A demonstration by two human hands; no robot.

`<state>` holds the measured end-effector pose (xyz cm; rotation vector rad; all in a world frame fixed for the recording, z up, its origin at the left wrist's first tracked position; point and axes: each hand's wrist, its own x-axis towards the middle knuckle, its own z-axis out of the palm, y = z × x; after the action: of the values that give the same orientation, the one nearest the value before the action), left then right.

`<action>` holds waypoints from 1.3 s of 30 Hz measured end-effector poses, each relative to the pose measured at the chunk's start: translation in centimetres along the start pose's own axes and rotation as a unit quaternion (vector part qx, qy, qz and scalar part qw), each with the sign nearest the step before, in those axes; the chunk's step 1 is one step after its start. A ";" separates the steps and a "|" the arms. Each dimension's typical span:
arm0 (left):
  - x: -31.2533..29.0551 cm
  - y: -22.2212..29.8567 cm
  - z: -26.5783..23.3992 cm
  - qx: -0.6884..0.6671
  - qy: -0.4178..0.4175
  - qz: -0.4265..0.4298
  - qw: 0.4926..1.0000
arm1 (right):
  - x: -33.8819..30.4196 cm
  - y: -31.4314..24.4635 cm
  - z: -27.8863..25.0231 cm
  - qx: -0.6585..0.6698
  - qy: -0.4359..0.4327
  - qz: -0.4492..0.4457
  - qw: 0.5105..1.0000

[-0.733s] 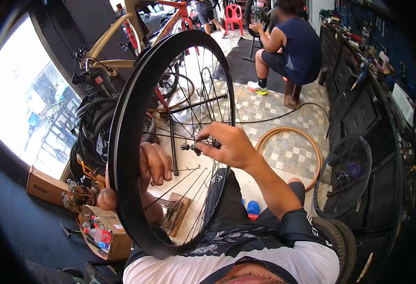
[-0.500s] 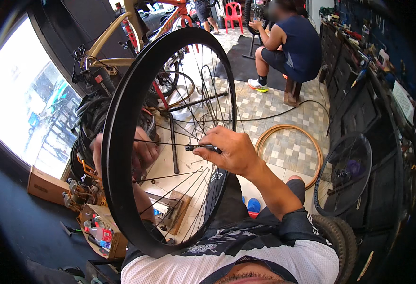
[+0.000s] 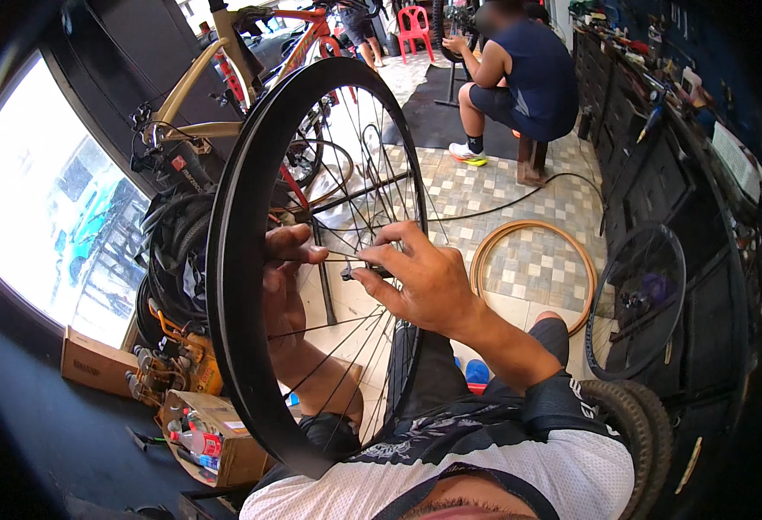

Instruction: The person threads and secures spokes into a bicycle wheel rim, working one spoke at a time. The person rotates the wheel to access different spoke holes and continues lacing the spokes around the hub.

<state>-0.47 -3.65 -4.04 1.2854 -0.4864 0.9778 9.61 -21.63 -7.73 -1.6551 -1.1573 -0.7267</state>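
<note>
A black deep-section bicycle wheel rim [image 3: 234, 225] stands upright and tilted in front of me, with thin spokes [image 3: 338, 325] running across it. My right hand [image 3: 429, 282] pinches the small black hub [image 3: 348, 273] at the wheel's middle between thumb and fingers. On the other side, my left hand [image 3: 290, 269] reaches inside the rim with its fingers closed at a spoke that runs toward the right hand. The rim hides part of the left hand and its wrist. The wheel's lower edge is close to my lap.
A person in a dark sleeveless top [image 3: 533, 74] sits ahead on a low stool [image 3: 533, 165]. Tan tyres [image 3: 591, 286] lie on the floor. Another wheel [image 3: 602, 338] leans by the dark cabinets at right. At left are a cardboard box [image 3: 247, 442], cables and bike frames.
My left hand has moved right, from behind the rim to a spoke near the hub. The wheel has shifted slightly right in view; my right hand stays at the hub.
</note>
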 end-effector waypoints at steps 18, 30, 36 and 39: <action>2.5 0.4 0.0 -0.048 -0.074 -0.008 0.996 | 3.1 -1.0 1.3 0.056 0.024 -0.045 0.997; 3.2 -1.0 0.1 -0.116 -0.095 -0.068 0.986 | 2.9 -1.0 1.5 0.048 0.026 -0.032 0.998; 2.9 -0.5 1.0 -0.044 -0.108 -0.002 0.993 | 2.5 -0.8 1.3 0.037 0.022 -0.028 0.999; 3.3 -1.5 1.0 -0.122 -0.082 0.011 0.989 | 2.6 -0.7 1.6 0.031 0.031 -0.038 0.998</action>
<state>2.70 -3.45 -2.07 1.1456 -0.7267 0.8063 9.84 -19.16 -5.84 -1.5346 -1.1930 -0.7772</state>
